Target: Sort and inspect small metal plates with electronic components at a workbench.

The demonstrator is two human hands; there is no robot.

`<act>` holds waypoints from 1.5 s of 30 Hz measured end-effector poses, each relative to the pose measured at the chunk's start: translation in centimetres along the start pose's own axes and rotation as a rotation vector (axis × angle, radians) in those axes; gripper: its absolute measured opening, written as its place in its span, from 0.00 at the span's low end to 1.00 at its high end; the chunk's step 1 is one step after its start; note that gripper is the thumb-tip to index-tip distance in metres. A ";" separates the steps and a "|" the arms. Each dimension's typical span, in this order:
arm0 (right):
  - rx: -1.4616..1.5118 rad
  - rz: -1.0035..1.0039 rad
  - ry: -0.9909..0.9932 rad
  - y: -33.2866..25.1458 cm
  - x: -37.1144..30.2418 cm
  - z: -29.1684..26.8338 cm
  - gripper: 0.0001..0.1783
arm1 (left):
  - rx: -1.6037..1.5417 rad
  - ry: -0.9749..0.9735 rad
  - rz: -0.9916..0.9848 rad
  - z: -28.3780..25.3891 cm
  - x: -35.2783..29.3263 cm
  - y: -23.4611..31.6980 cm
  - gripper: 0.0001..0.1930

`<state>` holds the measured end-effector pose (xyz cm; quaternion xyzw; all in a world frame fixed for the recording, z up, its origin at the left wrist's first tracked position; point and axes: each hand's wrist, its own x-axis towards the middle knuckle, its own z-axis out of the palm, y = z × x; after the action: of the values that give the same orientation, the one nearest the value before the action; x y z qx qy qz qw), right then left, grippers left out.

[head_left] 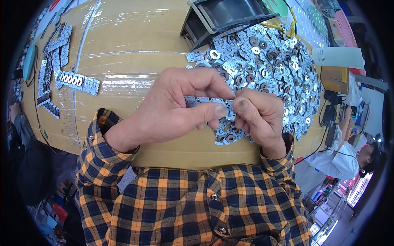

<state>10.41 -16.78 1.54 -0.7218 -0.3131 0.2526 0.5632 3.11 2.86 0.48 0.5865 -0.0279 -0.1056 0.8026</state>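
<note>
In front of my chest, both hands meet over a short row of small silver metal plates [203,99]. My left hand [160,110] is closed around that row, its thumb along the near side and its fingers behind. At the row's right end, my right hand [262,112] pinches a single metal plate [230,110] between thumb and fingers. Fingers cover part of the row, so how the plates join cannot be seen. Just beyond and right of my hands spreads a large heap of loose metal plates [301,86], many with round dark or shiny centres.
Lined-up rows of similar plates [91,85] lie at the table's left. A black open-sided bin [230,18] stands at the heap's far edge. Right of it are a white plastic cup [338,57], a cardboard box [334,78] and dark cables [328,115]. Another person [338,160] sits at right.
</note>
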 end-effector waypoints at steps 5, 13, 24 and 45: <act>-0.007 0.037 -0.050 0.1 0.2 0.0 0.19 | -0.031 0.106 -0.040 0.5 0.0 0.0 0.08; 0.943 0.364 -0.105 -0.1 0.1 0.5 0.20 | -0.178 0.044 -0.120 0.1 -0.1 1.0 0.08; 0.440 0.220 0.142 0.7 0.1 0.8 0.19 | 0.600 0.282 0.531 0.6 0.2 -0.6 0.13; 0.259 0.147 0.170 0.8 -0.4 0.8 0.17 | 0.910 0.315 0.840 0.7 0.0 -1.2 0.19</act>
<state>9.71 -16.72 0.55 -0.6830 -0.1756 0.2694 0.6558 2.86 1.83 -0.47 0.8162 -0.1791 0.3279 0.4408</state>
